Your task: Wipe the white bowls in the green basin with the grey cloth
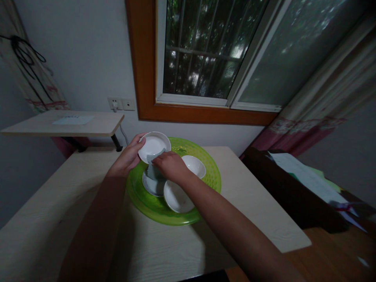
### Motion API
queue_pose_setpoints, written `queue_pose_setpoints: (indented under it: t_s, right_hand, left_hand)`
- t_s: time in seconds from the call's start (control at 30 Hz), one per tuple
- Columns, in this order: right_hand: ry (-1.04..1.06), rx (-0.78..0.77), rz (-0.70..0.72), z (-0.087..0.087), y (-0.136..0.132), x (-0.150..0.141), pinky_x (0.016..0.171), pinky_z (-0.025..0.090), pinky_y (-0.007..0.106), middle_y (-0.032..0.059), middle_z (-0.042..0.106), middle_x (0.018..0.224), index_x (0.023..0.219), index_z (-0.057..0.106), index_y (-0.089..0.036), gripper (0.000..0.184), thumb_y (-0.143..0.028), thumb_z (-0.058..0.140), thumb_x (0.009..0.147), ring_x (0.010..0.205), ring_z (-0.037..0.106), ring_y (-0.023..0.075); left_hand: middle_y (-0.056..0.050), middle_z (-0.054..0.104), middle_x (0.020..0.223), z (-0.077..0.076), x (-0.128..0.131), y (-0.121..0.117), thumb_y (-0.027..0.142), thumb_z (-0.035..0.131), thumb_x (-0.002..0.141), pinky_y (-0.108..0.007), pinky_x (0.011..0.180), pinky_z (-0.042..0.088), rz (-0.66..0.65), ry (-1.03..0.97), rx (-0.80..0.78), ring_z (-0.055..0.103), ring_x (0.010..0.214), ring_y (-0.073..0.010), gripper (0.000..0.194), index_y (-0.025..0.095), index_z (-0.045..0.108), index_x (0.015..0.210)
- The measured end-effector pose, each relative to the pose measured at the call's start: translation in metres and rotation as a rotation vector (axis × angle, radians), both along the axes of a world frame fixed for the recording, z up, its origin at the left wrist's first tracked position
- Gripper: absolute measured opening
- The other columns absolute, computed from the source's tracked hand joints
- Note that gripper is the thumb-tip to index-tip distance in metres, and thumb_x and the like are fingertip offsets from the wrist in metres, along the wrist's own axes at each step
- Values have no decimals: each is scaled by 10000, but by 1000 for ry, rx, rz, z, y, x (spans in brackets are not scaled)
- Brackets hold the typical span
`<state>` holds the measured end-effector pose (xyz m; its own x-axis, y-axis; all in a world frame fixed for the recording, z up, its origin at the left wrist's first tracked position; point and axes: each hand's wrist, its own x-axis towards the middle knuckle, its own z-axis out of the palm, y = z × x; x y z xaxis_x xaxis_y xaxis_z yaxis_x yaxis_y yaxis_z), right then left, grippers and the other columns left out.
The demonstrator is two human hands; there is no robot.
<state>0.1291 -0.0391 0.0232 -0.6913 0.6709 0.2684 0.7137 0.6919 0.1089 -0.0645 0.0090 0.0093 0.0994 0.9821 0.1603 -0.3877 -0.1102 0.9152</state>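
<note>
My left hand (132,153) grips a white bowl (153,145) by its left rim, tilted so that its inside faces me. In my right hand (170,164) is a grey-green cloth (153,169), pinched and pressed at the bowl's lower edge, with its loose end hanging down. Below them lies a round green plastic tray (212,172) with a dimpled surface. It holds a white bowl (194,164) at the right, another white bowl (178,197) at the front, partly behind my right wrist, and a white dish (151,186) under the cloth.
The tray stands on a pale wooden table (241,196). At the back left a raised shelf (108,124) carries a sheet of paper (73,120). Behind the table are a wall and a window (205,58). Papers (311,178) lie on a dark surface at the right.
</note>
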Motion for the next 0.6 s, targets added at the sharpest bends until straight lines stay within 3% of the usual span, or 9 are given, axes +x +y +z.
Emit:
queue_pose_setpoints:
  t_s: [0.43, 0.6]
  right_hand:
    - [-45, -1, -8, 3, -6, -5, 780, 530, 348, 113, 810, 1050, 1054, 765, -154, 250, -294, 559, 1073, 944, 749, 260]
    - [-53, 31, 28, 4, -7, -4, 807, 519, 347, 123, 800, 1070, 1080, 742, -146, 204, -264, 577, 1063, 974, 729, 253]
  left_hand:
    - [-70, 726, 1124, 3, 2, -7, 351, 770, 901, -247, 749, 528, -35, 20, -2, 686, 935, -196, 454, 203, 618, 1302]
    - [-64, 724, 1085, 4, 1, -5, 336, 762, 905, -237, 712, 521, -28, -15, -33, 689, 921, -196, 438, 203, 604, 1291]
